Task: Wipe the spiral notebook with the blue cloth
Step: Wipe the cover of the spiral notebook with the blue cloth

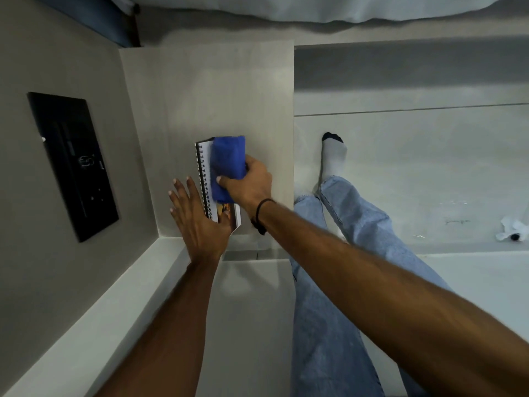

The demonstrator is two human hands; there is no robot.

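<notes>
Right hand [248, 183] grips blue cloth [227, 164] on lengthwise-lying spiral notebook [206, 179]; open left hand [200, 219] steadies it.

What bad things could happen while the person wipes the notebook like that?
The notebook lies close to the near edge of the small table, and only the left hand pins its corner, so a hard push might slide it off. The blue cloth in the right hand might also snag on the wire spiral.
</notes>
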